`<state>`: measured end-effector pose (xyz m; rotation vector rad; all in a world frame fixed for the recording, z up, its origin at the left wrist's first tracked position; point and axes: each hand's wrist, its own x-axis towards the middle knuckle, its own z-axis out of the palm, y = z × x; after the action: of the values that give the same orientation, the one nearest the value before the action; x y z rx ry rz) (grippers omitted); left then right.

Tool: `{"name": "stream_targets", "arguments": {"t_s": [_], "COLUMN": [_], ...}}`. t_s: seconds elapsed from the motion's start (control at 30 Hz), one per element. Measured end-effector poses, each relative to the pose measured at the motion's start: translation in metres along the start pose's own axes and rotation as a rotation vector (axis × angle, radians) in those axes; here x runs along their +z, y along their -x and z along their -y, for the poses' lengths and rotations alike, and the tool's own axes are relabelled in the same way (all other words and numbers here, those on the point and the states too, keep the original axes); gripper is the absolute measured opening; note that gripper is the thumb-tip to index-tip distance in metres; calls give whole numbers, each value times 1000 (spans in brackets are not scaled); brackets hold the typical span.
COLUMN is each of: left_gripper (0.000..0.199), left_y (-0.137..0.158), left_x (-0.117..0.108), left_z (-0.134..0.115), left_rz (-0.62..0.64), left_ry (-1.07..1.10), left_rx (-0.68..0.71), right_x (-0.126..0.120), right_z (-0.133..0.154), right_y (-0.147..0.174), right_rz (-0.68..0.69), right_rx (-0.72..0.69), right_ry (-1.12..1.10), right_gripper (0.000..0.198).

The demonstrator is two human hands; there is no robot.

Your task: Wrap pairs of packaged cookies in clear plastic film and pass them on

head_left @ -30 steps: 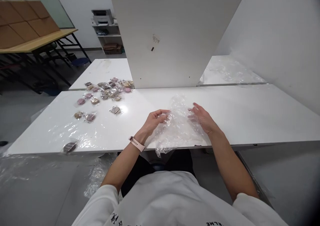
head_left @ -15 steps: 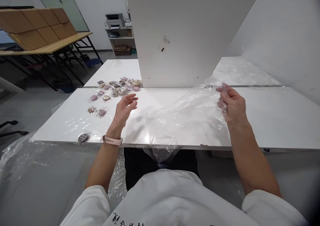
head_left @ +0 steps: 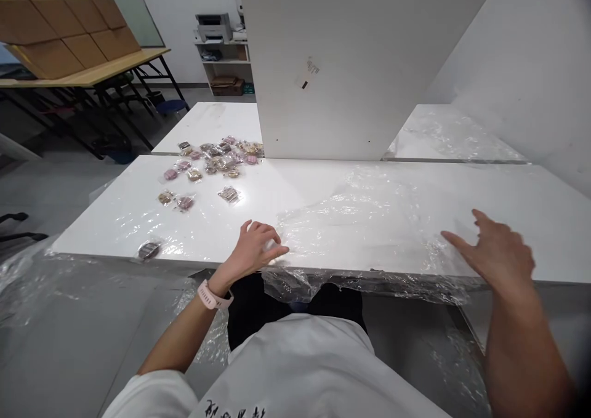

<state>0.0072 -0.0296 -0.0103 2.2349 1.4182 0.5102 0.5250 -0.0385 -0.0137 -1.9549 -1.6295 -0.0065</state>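
Observation:
A clear plastic sheet (head_left: 369,221) lies spread flat on the white table (head_left: 530,190), its near edge hanging over the front. My left hand (head_left: 256,252), with a pink watch on the wrist, presses on the sheet's left near corner with fingers bent. My right hand (head_left: 496,252) rests on the sheet's right near edge, fingers spread and flat. Neither hand grips anything.
Several small wrapped snack packets (head_left: 207,162) lie scattered on the table's left, one dark packet (head_left: 148,250) near the front edge. A tall white panel (head_left: 351,67) stands behind the table. More plastic film (head_left: 28,282) hangs at the left. Cardboard boxes (head_left: 60,33) sit on a wooden desk.
The crumpled plastic was pulled open and laid flat across the table. My right hand let go of it and dropped to the front edge; my left hand came back onto the sheet's corner.

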Motion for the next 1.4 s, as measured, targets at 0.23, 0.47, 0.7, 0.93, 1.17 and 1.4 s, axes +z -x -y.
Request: {"name": "stream_targets", "arguments": {"t_s": [0.23, 0.47, 0.7, 0.93, 1.17, 1.4], "left_gripper": [42, 61, 37, 52, 40, 41], "left_y": [-27, -66, -88, -44, -28, -59], "left_x": [-40, -56, -52, -96, -108, -91], "left_z": [35, 92, 99, 119, 160, 75], "left_rz": [-399, -149, -121, -362, -77, -352], "left_ry": [-283, -424, -431, -506, -483, -309], "left_rx": [-334, -565, -457, -654, -781, -408], "right_x": [58, 176, 187, 190, 187, 190], "right_z": [129, 183, 185, 182, 182, 183], "right_y": [-17, -36, -45, -43, -43, -43], "right_rz": [405, 567, 471, 447, 459, 441], "right_rx": [-219, -379, -400, -412, -404, -408], "right_ry": [-25, 93, 95, 111, 72, 48], "right_gripper": [68, 71, 68, 69, 70, 66]}}
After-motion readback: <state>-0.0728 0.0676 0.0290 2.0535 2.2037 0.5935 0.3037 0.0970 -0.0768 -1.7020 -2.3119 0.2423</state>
